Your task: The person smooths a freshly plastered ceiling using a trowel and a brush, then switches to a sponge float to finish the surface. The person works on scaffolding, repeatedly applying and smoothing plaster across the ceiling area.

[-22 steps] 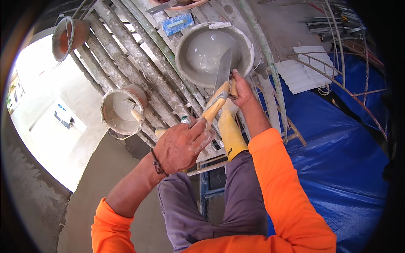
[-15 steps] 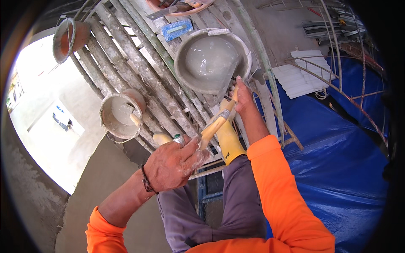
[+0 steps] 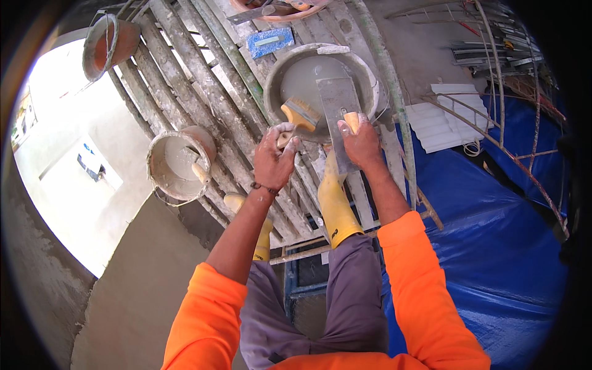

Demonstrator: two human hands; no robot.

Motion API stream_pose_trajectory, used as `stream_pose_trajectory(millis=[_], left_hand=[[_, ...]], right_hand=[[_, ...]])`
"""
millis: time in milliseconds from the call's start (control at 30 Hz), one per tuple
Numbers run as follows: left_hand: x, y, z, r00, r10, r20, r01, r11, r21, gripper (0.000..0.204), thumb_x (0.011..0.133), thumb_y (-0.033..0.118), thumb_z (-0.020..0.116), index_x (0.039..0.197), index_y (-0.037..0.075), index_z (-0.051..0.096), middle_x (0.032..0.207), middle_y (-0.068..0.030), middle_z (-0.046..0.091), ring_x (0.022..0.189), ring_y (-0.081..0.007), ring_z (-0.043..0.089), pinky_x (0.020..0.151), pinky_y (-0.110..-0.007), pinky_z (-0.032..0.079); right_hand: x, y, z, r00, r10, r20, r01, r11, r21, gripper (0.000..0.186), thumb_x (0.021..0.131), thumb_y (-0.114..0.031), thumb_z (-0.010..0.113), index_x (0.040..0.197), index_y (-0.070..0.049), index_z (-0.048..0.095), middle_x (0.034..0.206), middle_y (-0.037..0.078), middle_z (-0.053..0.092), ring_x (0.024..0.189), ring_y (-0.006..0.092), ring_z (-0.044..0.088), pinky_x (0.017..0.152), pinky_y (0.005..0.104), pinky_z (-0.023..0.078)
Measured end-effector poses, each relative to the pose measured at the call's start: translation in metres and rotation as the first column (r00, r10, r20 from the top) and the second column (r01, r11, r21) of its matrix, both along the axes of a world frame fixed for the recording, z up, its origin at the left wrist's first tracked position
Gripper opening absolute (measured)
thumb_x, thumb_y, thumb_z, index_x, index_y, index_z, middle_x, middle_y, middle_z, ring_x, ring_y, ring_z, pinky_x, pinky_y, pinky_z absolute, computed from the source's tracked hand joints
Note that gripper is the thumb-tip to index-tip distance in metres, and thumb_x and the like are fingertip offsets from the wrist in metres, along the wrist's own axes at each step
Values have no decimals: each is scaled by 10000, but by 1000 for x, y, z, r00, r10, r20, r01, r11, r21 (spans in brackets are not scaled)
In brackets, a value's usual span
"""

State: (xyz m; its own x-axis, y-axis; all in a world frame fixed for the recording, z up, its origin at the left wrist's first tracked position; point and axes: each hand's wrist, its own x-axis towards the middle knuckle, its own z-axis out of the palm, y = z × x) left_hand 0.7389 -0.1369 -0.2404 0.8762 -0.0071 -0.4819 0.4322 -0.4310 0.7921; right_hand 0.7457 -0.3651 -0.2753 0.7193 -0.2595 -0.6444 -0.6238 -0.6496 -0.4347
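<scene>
My left hand point(image 3: 273, 161) is closed round the handle of a wide flat brush point(image 3: 301, 115), its head over the near left part of a round basin point(image 3: 269, 92). Greyish liquid fills the basin's bottom. In my right hand point(image 3: 362, 147) is the wooden handle of a rectangular plastering trowel point(image 3: 337, 94). Its long grey metal blade reaches over the basin and back across the near rim. Brush and trowel are a little apart. White residue coats my left fingers.
Worn planks point(image 3: 203, 92) with gaps form the platform under my yellow boots point(image 3: 339, 213). A small bucket point(image 3: 154, 161) holds a wooden-handled tool; an orange bucket point(image 3: 92, 52) lies tilted beyond. Near the basin is a blue float point(image 3: 280, 44). Blue tarp point(image 3: 487, 246) spreads at right.
My left hand has moved forward with the brush, from near my knees to the basin. The trowel has turned and now lies broad side up, and my right hand has shifted slightly nearer.
</scene>
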Motion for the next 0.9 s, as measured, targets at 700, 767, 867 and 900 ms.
stream_pose_trajectory(millis=[700, 767, 867, 900], left_hand=[[-232, 125, 77, 910, -150, -387, 261, 932, 252, 522, 914, 199, 661, 1406, 51, 565, 1363, -225, 626, 1297, -401, 563, 1114, -467, 440], [-262, 153, 116, 928, -134, -348, 264, 895, 359, 518, 903, 155, 672, 1397, 38, 572, 1319, -236, 641, 1251, -427, 577, 1078, -494, 453], [-292, 176, 163, 961, -77, -267, 206, 842, 499, 506, 887, 126, 689, 1366, 5, 583, 1250, -251, 653, 1184, -459, 590, 1037, -525, 461], [-298, 178, 175, 967, -47, -250, 178, 828, 532, 502, 882, 122, 695, 1356, -5, 586, 1231, -254, 654, 1165, -466, 593, 1027, -532, 461]], right_hand=[[-18, 31, 41, 935, -4, 353, 9, 1000, -13, 381, 978, -274, 696, 1190, 23, 587, 1013, 282, 681, 950, 475, 677, 835, 493, 523], [-25, 45, 53, 981, 44, 192, -41, 999, -17, 384, 962, -282, 715, 1179, 8, 587, 1000, 264, 685, 934, 468, 686, 820, 486, 530], [-47, 85, 65, 907, 163, 388, -207, 976, 73, 399, 943, -286, 737, 1170, -1, 576, 963, 261, 691, 924, 459, 691, 787, 493, 537], [-56, 100, 60, 926, 163, 339, -222, 964, 144, 393, 944, -281, 732, 1170, -1, 574, 988, 271, 693, 945, 470, 685, 789, 496, 537]])
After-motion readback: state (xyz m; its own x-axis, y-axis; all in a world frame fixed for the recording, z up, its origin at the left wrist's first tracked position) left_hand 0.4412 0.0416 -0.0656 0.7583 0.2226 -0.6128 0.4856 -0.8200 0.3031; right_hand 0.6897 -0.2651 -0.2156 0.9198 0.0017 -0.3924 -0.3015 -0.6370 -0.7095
